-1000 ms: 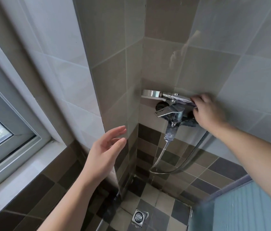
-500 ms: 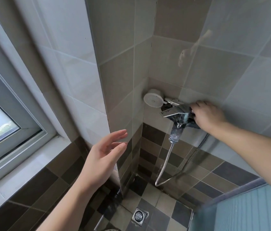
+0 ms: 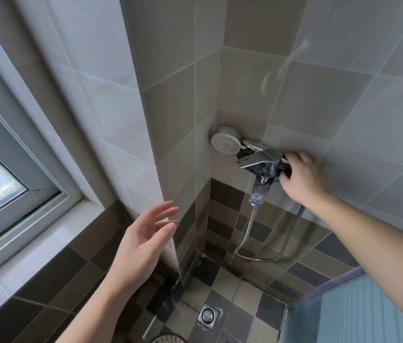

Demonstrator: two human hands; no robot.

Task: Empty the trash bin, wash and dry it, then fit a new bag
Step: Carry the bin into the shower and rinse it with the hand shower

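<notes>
**Right hand at the shower mixer, left hand held free in the air**

The fingers of the right hand (image 3: 303, 178) are curled around the right end of the chrome mixer tap (image 3: 262, 164); what exactly is pinched under them is hidden by the hand itself. The tap is fixed to the tiled wall (image 3: 344, 107) in the corner, with its flat lever pointing to the left. A clear stream of water (image 3: 257, 194) is seen under the spout, and drops are visible lower down.

The fingers of the left hand (image 3: 143, 243) are held straight and slightly spread, palm turned toward the right, and nothing is gripped or touched. The hand is placed just in front of the projecting wall corner (image 3: 168, 206).

A white shower head (image 3: 225, 142) is laid just to the left of the tap, face toward the camera. A metal hose (image 3: 267, 253) hangs from the tap in a loop down to near the floor. A square floor drain (image 3: 207, 315) is set in the checkered floor tiles. A window (image 3: 9, 184) with a grey frame is seen at the left, above a tiled sill.

At the bottom edge a pale round rim (image 3: 168, 339) is partly in view; whether it is the trash bin cannot be told. A blue ribbed panel (image 3: 358, 313) fills the lower right corner.
</notes>
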